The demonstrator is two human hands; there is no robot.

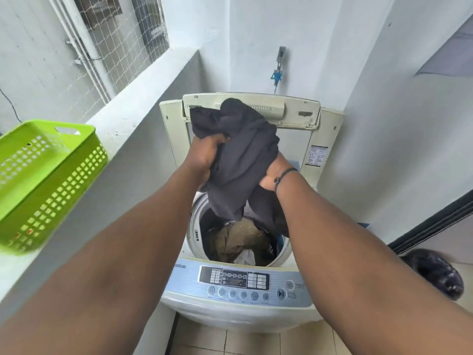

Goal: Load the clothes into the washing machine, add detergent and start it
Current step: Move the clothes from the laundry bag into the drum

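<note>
Both hands are gripping a dark garment (238,155) above the open drum (194,226) of the top-loading washing machine (330,139). The left hand (204,156) is bunching the cloth at its upper left, while the right hand (277,172), wearing a thin black wrist band (282,175), is clutching its lower right edge. The garment's tail is hanging down into the drum, where an olive piece (238,239) and a white piece (245,258) are lying. A green basket (46,180) is sitting on the ledge (143,98) to the left.
</note>
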